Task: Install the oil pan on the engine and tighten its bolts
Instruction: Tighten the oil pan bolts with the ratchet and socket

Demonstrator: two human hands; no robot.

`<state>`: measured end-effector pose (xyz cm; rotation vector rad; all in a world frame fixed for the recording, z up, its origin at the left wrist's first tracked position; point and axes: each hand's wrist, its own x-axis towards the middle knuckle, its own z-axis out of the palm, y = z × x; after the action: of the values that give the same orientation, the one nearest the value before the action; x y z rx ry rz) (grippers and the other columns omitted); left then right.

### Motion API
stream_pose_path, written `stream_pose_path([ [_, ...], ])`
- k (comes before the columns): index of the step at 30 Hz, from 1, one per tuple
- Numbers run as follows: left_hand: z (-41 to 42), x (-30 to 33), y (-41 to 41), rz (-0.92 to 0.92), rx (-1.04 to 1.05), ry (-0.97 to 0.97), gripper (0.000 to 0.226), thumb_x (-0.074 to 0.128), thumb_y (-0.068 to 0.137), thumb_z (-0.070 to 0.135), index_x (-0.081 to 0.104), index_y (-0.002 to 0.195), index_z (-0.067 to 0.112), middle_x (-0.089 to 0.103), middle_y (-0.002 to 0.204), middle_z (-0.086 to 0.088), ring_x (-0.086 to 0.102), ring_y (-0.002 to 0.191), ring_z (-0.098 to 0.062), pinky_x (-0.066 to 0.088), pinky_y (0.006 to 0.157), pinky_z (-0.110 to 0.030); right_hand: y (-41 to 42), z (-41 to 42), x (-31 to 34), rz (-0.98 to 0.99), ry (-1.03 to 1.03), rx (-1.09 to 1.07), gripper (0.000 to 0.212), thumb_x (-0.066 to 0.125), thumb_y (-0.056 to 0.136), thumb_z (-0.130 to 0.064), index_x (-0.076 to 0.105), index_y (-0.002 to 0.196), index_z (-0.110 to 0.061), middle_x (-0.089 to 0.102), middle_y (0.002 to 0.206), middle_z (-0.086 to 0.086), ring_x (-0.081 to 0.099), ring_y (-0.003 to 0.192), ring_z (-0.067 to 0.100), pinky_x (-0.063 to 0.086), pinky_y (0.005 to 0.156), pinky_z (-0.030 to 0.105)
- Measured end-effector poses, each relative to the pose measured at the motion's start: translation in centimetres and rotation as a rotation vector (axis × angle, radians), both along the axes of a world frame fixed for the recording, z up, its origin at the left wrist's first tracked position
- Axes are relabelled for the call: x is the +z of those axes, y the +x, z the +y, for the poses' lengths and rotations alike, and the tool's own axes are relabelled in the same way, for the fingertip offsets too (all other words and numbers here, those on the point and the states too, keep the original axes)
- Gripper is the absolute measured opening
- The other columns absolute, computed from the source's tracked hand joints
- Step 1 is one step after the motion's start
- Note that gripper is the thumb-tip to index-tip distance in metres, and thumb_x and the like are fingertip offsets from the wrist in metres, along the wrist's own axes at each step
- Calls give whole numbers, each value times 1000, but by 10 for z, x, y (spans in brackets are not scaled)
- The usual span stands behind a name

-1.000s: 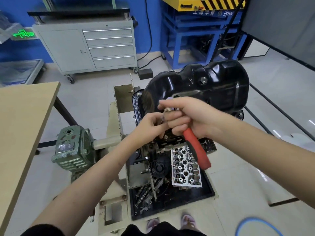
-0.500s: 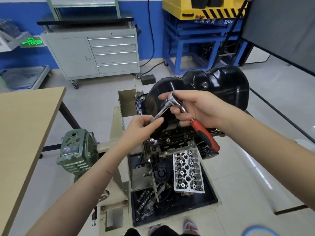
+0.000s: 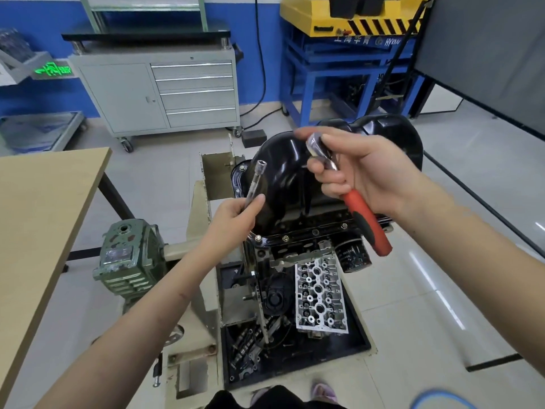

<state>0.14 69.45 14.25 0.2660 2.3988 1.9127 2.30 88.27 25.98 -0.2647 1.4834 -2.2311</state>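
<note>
From the head camera, the black oil pan (image 3: pixel 283 172) sits on top of the engine (image 3: pixel 298 261), which is mounted on a stand in the middle of the floor. Bolts (image 3: pixel 285 238) show along the pan's near flange.

The left hand (image 3: pixel 236 215) is raised in front of the pan's left side, fingers and thumb pinching the lower end of a slim socket extension bar (image 3: pixel 256 180) that points up and slightly right, its open socket end at the top. The right hand (image 3: pixel 362 172) is held in front of the pan's right half, fingers curled round a ratchet wrench (image 3: pixel 351 196); the chrome head pokes out above the thumb and the red-and-black handle slants down to the right. The bar and the ratchet head are apart, neither touching the pan.

Below the engine a grey cylinder head (image 3: pixel 320 296) lies in the stand's black tray (image 3: pixel 351 349). A green gearbox (image 3: pixel 129 258) stands to the left, beside a wooden table (image 3: pixel 38 214). At the far wall stands a grey tool cabinet (image 3: pixel 159 93), with a blue frame (image 3: pixel 339 81) to its right.
</note>
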Motion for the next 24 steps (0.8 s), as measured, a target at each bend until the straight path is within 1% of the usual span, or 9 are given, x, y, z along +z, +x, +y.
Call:
stream_pose_path([
  [3,10,4,4,-108,-77,141,52,43,94,32,37,44,21,35,38,8,31,33,-9,28,38,-18,-2,-3,-1,14,25,-135,21,40,92,-12,57,103,-13,54,62,6,42,45,8,37,42,15],
  [6,29,9,11,-272,-181,355,43,46,85,44,36,55,16,40,42,6,35,34,-10,30,36,-16,-3,-17,-9,-78,-7,-267,21,39,96,-11,55,109,-14,53,69,10,45,52,12,44,48,18],
  [9,45,9,16,-359,-213,437,48,50,65,62,44,69,14,51,52,1,46,43,-14,39,41,-19,-3,-29,-18,-133,-55,-314,26,40,96,-9,55,117,-15,51,74,11,50,61,15,51,58,24],
  [11,50,9,17,-412,-237,518,54,45,67,63,50,79,11,57,63,-4,54,54,-17,46,47,-21,-4,-31,-21,-108,-70,-353,29,41,95,-4,55,120,-13,51,77,11,53,66,16,55,64,26],
  [14,51,13,20,-467,-305,601,55,40,74,62,54,80,9,63,64,-5,59,53,-16,48,48,-23,-6,-29,-26,-21,-39,-363,31,46,92,2,54,116,-15,54,79,9,57,67,17,57,69,28],
  [16,51,17,23,-447,-328,570,46,48,79,57,52,84,11,61,61,-1,56,49,-14,48,48,-24,-8,-26,-33,67,116,-373,34,53,89,0,54,118,-17,56,78,6,59,70,15,57,69,25],
  [19,55,21,28,-415,-290,501,22,57,85,30,45,84,12,53,51,3,49,40,-12,44,42,-23,-12,-20,-44,280,534,-415,35,65,84,-14,57,117,-23,57,82,4,58,78,13,52,75,27],
  [21,59,22,30,-418,-223,469,16,54,88,17,42,79,12,47,47,4,44,36,-11,41,39,-20,-12,-18,-45,350,647,-385,32,67,82,-21,59,112,-24,63,88,6,57,79,10,48,74,26],
  [24,63,21,28,-411,-119,470,17,46,89,6,42,74,13,42,42,4,37,31,-10,33,36,-15,-20,-8,-42,382,727,-272,26,61,86,-25,61,112,-24,67,98,8,57,84,7,47,75,23],
])
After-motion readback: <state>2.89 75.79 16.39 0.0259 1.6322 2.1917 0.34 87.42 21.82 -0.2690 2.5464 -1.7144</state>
